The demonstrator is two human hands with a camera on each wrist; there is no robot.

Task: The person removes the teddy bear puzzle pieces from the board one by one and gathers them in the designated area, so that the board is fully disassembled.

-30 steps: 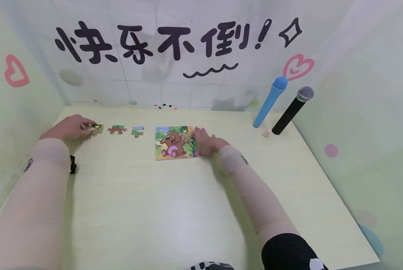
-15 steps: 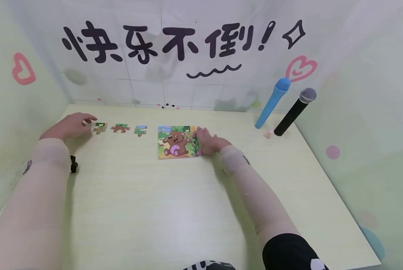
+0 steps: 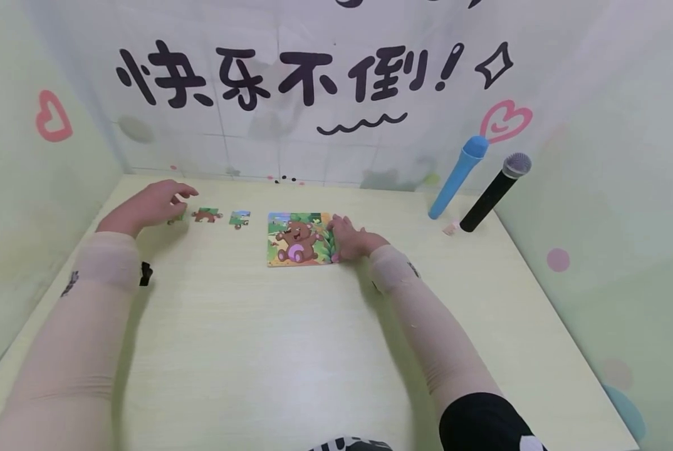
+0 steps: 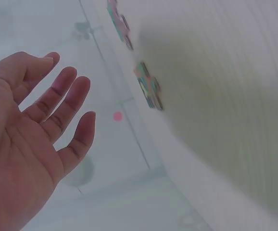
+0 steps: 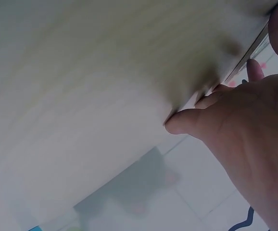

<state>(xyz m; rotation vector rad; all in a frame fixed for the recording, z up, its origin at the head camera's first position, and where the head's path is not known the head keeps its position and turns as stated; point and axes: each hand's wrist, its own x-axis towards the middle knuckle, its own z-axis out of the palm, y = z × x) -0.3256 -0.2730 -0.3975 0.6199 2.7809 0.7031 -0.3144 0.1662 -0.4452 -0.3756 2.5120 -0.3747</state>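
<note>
Backdrop (image 3: 308, 150): pale cloth across the back, where we read dark lettering (image 3: 306, 58).
Table (image 3: 291, 351): light wood-look top, bearing everything we list below.
Pale sleeves (image 3: 449, 332): one down each arm, both reaching toward the far side.
Microphones (image 3: 459, 178): a blue one and a black one, on end at the far right, tilted in our view and well apart from the puzzle things.
Bear board (image 3: 297, 244): flat near the middle, its long axis running left to right. We cannot tell whether it is a tray with a rim, and its right edge is partly covered; bear artwork fills what shows.
Left hand (image 3: 153, 205): released and holding nothing, fingers loosely bent, raised off the tabletop; nearer to the loose pieces than the other hand.
Right hand (image 3: 350, 239): fingers extended and touching the board's right edge, not clenched.
Middle piece (image 3: 207, 215): longer left to right, just beyond the left fingertips, to their right.
Right-hand piece (image 3: 239, 218): between the middle piece and the board, apart from both.
Leftmost piece (image 3: 178, 217): below the left fingers, partly hidden from us.
Pinkish scrap (image 3: 450, 229): just beside the black microphone's foot.
</note>
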